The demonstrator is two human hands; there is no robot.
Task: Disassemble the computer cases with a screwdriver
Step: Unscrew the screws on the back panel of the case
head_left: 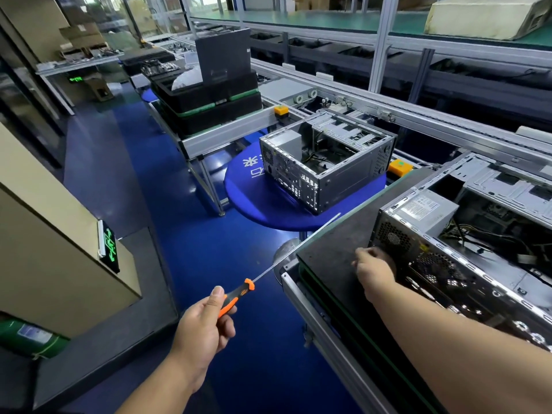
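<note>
My left hand (203,330) grips the orange and black handle of a long screwdriver (236,297); its thin shaft points up and right over the blue floor. An open computer case (448,264) lies on a dark mat (337,243) at the right, rear panel toward me, with the power supply and cables showing inside. My right hand (375,268) is at the case's rear left corner by the fan grille, fingers curled against the panel. What they hold is hidden. A second open case (325,162) stands on a round blue table (268,201) farther off.
Black trays (209,97) are stacked on an aluminium stand at the back. A conveyor line (418,115) runs along the right behind both cases, with orange button boxes (400,167) on it. A beige cabinet (44,219) stands at the left across the blue floor aisle.
</note>
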